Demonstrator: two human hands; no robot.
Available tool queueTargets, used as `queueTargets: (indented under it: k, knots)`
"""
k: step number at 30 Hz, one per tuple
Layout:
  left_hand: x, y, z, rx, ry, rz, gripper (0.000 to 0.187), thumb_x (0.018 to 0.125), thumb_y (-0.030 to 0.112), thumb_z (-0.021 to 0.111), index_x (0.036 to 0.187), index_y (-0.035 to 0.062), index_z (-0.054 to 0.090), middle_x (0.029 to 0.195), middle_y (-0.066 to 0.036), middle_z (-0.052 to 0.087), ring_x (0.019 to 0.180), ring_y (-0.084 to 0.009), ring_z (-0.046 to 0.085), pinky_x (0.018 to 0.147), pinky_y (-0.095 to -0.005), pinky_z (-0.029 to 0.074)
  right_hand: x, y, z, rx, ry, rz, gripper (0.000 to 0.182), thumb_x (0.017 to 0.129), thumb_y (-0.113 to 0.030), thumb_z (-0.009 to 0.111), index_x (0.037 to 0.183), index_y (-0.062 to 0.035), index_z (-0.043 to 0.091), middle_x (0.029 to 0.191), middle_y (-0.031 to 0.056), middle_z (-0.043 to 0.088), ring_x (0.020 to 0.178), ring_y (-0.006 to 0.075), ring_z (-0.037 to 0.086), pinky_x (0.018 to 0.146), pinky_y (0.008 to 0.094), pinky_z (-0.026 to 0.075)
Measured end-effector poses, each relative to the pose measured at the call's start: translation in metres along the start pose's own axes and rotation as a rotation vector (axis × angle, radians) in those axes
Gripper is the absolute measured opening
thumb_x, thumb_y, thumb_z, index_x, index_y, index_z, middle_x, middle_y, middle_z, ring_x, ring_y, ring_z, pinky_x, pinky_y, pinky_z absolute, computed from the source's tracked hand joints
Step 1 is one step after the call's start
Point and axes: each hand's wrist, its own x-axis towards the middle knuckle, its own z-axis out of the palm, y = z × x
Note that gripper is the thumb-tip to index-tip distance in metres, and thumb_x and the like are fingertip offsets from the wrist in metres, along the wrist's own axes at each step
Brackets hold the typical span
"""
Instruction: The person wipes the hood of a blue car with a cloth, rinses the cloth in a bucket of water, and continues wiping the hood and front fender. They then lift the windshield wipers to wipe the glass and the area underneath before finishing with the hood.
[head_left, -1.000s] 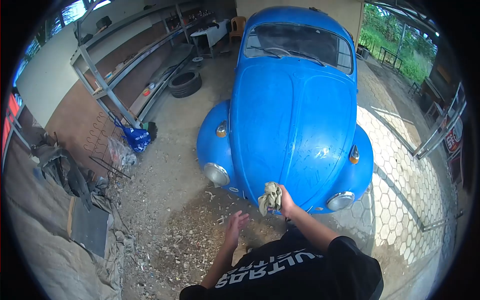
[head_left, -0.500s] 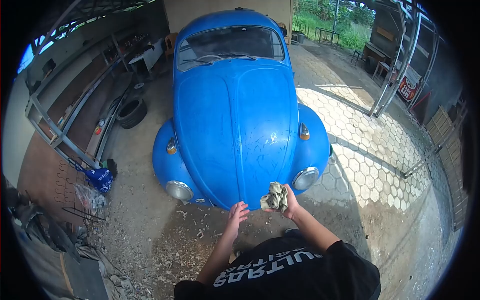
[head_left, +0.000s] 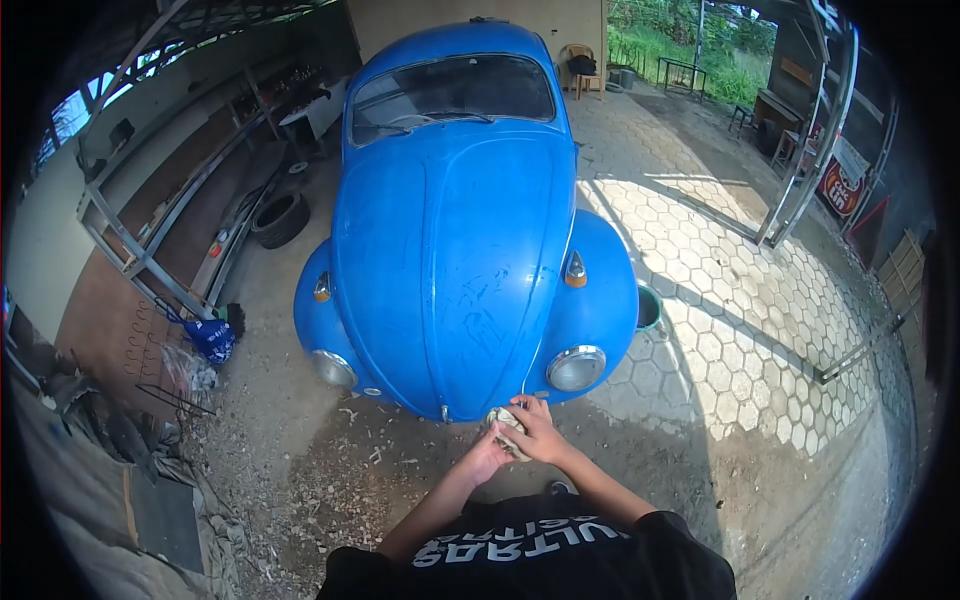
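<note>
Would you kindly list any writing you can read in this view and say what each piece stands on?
"ULTRAS", upside down and mirrored, in white on the black shirt; a smaller line beside it is too distorted to read.
The red and white sign against the right-hand frame carries lettering too small to read.
The blue car shows no readable badge or plate.

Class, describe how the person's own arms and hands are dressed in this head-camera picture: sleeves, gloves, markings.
Both hands, left hand and right hand, are bare, with no gloves. The forearms are uncovered. The black T-shirt has short sleeves and white block lettering across the chest. No watch or ring can be made out.
</note>
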Motion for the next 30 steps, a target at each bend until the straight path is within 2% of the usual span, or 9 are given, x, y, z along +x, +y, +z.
queueTargets:
  k: [3,6,7,9,12,17,23,26,30]
  knots:
    - [0.017,-0.041,0.015,0.005,0.02,-0.103,0.072,0.11,0.06,0.049,0.164,0.0153,0.035,0.163,-0.01,0.048,0.145,-0.0256,0.055,0.119,-0.05,0.047,-0.036,0.036,-0.008,0.035,-0.058,0.028,0.051,0.114,-0.045,0.045,0.15,-0.0129,0.06,0.16,0.0262,0.042,0.146,0.0428,0.038,0.123,0.0535,0.028]
    - [0.039,-0.06,0.046,-0.007,0.07,-0.125,0.059,0.11,0.049,0.058,0.157,0.0136,0.046,0.154,-0.006,0.057,0.139,-0.0215,0.06,0.116,-0.0459,0.048,-0.062,0.073,-0.019,0.32,0.059,0.04,0.049,0.116,-0.041,0.04,0.149,-0.0106,0.059,0.154,0.0218,0.05,0.145,0.0382,0.041,0.124,0.0522,0.027]
    - [0.046,-0.064,0.052,-0.007,0.082,-0.139,0.056,0.11,0.046,0.059,0.154,0.0127,0.05,0.151,-0.006,0.06,0.138,-0.0215,0.061,0.115,-0.0453,0.049,-0.068,0.086,-0.025,0.31,0.142,0.006,0.048,0.117,-0.041,0.039,0.148,-0.0096,0.059,0.156,0.0162,0.05,0.141,0.0325,0.048,0.119,0.0473,0.036]
    - [0.054,-0.076,0.052,-0.073,0.129,-0.216,0.043,0.111,0.038,0.061,0.143,0.0107,0.061,0.138,-0.006,0.07,0.131,-0.0219,0.066,0.113,-0.0441,0.051,-0.084,0.115,-0.031,0.483,0.228,0.194,0.045,0.117,-0.04,0.043,0.146,-0.0093,0.06,0.154,0.0118,0.054,0.134,0.027,0.054,0.111,0.0421,0.043]
    - [0.065,-0.07,0.08,-0.083,0.206,-0.154,0.041,0.109,0.037,0.065,0.141,0.0108,0.062,0.136,-0.008,0.07,0.129,-0.0224,0.067,0.11,-0.044,0.053,-0.095,0.135,-0.054,0.683,0.295,0.339,0.039,0.115,-0.037,0.05,0.14,-0.0097,0.062,0.146,0.0051,0.062,0.124,0.019,0.061,0.099,0.0358,0.049]
    - [0.085,-0.057,0.112,-0.042,0.192,-0.124,0.061,0.112,0.056,0.05,0.149,0.0076,0.053,0.147,-0.014,0.064,0.138,-0.0288,0.063,0.116,-0.0501,0.05,-0.122,0.137,-0.085,0.816,0.328,0.525,0.029,0.113,-0.033,0.057,0.131,-0.0116,0.065,0.127,-0.0015,0.072,0.111,0.0123,0.065,0.09,0.0315,0.05]
    - [0.112,-0.067,0.138,-0.046,0.078,-0.092,0.068,0.112,0.064,0.04,0.156,0.012,0.048,0.153,-0.013,0.059,0.143,-0.0286,0.057,0.118,-0.0513,0.048,-0.124,0.122,-0.11,0.939,0.173,0.768,0.051,0.111,-0.048,0.055,0.147,-0.0116,0.056,0.135,0.009,0.068,0.119,0.0238,0.066,0.095,0.0446,0.058]
    - [0.133,-0.085,0.151,0.025,0.013,0.052,0.067,0.113,0.062,0.039,0.161,0.015,0.041,0.156,-0.012,0.055,0.146,-0.0276,0.054,0.119,-0.051,0.047,-0.121,0.117,-0.13,1.16,0.173,0.796,0.061,0.11,-0.053,0.052,0.154,-0.0102,0.049,0.139,0.0151,0.065,0.121,0.0317,0.067,0.097,0.0534,0.06]
    - [0.159,-0.091,0.188,0.013,0.007,0.153,0.062,0.115,0.058,0.036,0.163,0.0175,0.037,0.159,-0.011,0.051,0.148,-0.0288,0.051,0.119,-0.0504,0.045,-0.119,0.143,-0.16,1.501,0.162,0.633,0.061,0.11,-0.051,0.052,0.154,-0.0084,0.048,0.143,0.0178,0.064,0.116,0.0353,0.07,0.096,0.0569,0.062]
